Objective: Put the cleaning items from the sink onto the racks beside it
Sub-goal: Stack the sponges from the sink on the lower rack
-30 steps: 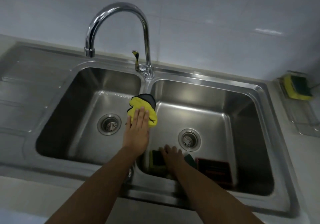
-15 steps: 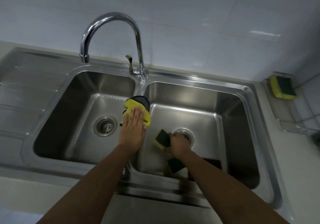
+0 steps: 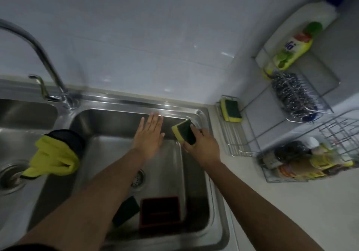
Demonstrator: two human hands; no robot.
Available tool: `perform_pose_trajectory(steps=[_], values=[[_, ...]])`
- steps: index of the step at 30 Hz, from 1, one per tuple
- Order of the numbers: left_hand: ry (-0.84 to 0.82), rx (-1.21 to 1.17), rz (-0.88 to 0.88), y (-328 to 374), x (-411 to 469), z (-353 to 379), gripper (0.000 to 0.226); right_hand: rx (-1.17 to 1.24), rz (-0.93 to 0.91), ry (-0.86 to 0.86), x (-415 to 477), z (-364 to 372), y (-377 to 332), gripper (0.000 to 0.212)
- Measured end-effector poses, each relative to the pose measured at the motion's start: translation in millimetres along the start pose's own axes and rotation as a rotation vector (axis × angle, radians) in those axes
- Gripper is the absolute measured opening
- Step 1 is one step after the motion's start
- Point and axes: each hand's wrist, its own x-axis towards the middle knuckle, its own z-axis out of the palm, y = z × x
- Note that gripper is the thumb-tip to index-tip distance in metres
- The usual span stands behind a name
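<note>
My right hand grips a yellow-and-green sponge above the right basin's far right corner, short of the low wire rack. That rack holds another yellow-and-green sponge at its far end. My left hand hovers flat and empty over the right basin, fingers apart. In the basin lie a dark green sponge and a dark red rectangular item, both near the front wall. A yellow-and-black cloth hangs over the divider between the basins.
The tap arches at the left. On the counter to the right stand a wire rack with a steel scourer and a dish-soap bottle, and a wire basket filled with several items.
My right hand lifted the sponge out of the basin and carried it right toward the low rack. My left hand left the yellow cloth and moved over the right basin. The view swung right.
</note>
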Motion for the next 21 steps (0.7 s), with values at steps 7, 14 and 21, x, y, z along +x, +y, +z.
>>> perform_pose_trajectory(steps=[7, 14, 21], values=[[-0.004, -0.159, 0.07, 107.9, 74.6, 29.5, 0.062, -0.033, 0.193, 0.216, 59.4, -61.4, 98.1, 0.069], [-0.097, -0.227, 0.145, 175.5, 103.8, 68.5, 0.063, 0.18, 0.257, 0.193, 110.2, -83.6, 144.5, 0.055], [-0.046, -0.285, 0.071, 172.8, 109.8, 91.7, 0.059, -0.054, 0.247, 0.174, 137.8, -63.6, 160.6, 0.051]])
